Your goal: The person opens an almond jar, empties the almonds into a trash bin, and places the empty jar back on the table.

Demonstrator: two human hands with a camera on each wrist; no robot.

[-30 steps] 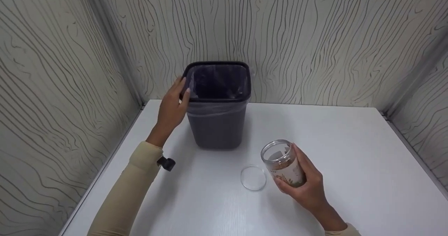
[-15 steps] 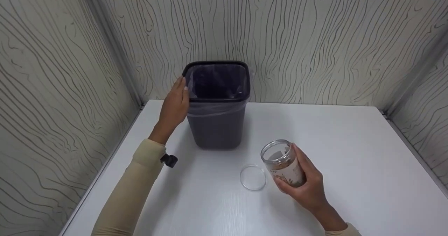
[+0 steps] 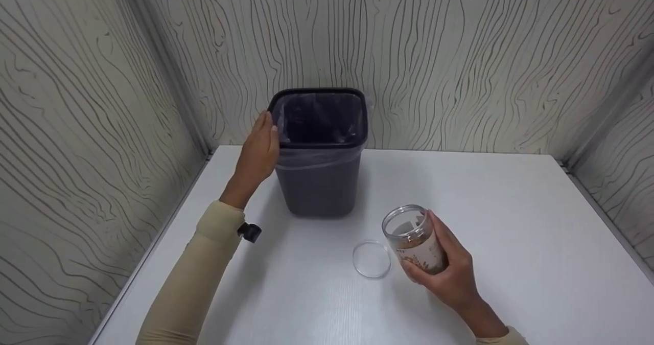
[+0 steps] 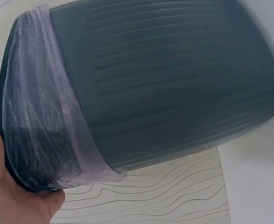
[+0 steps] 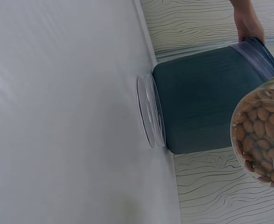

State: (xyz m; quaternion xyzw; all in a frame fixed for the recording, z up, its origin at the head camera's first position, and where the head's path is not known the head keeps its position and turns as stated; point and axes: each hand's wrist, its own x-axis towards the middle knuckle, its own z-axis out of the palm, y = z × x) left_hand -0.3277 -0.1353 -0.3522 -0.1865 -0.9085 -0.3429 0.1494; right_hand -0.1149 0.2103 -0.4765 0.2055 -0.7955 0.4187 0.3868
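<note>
My left hand (image 3: 258,148) holds the left side of the rim of a dark, square-mouthed trash can (image 3: 319,186). In the left wrist view, the hand (image 4: 22,200) is at the rim's corner, over the clear bag folded outside it. My right hand (image 3: 449,273) grips a clear jar (image 3: 419,250) around its labelled side; the jar's mouth is uncovered and tilts toward the can. Almonds (image 5: 265,140) show through its bottom in the right wrist view. A round clear lid (image 3: 371,259) lies on the table, left of the jar.
The white table (image 3: 490,202) is bounded by wood-grain patterned panels (image 3: 434,53) at the back and both sides. The trash can stands near the back panel, lined with a clear plastic bag (image 3: 322,158).
My left hand's thumb has drawn in toward the fingers at the can's rim. The jar, lid and right hand have stayed nearly in place.
</note>
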